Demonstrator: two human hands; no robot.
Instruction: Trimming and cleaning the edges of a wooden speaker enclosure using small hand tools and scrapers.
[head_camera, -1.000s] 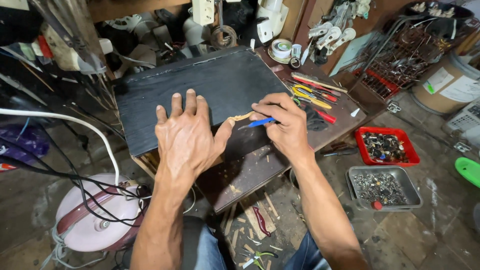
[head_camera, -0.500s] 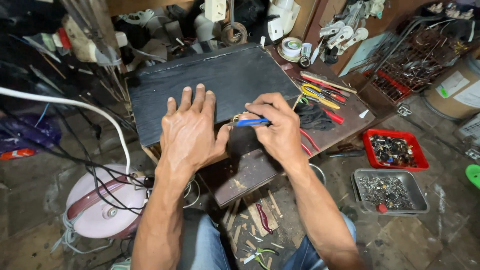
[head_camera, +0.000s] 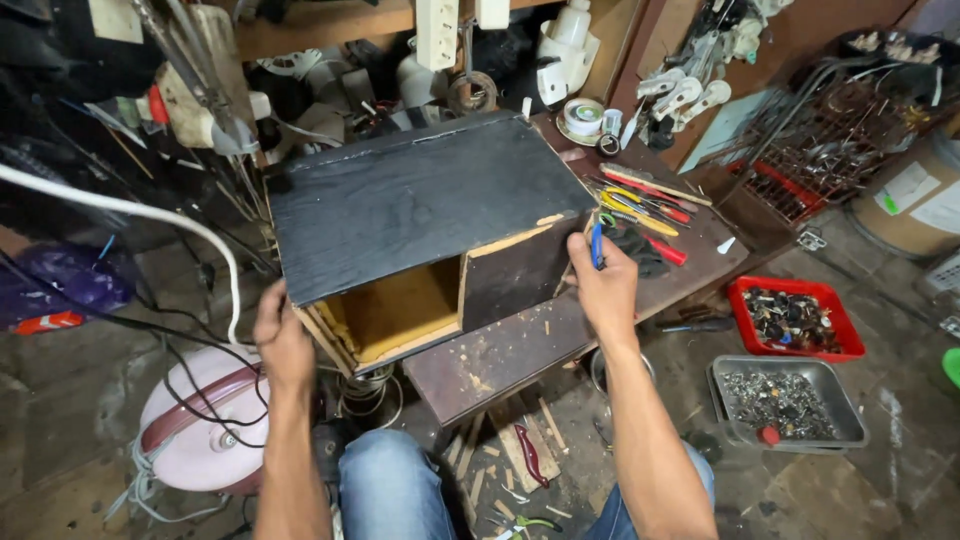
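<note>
the left hand (head_camera: 281, 345) grips the near left corner of the black wooden box (head_camera: 425, 235), which is tilted on the workbench (head_camera: 520, 350). the right hand (head_camera: 603, 285) braces its right side, fingers closed on a blue pen (head_camera: 597, 243). the box could slip off the edge, since only corners are held.

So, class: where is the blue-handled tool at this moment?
In the head view, the blue-handled tool is in the right hand, at the right end of the black wooden box, just left of the pliers on the workbench.
</note>
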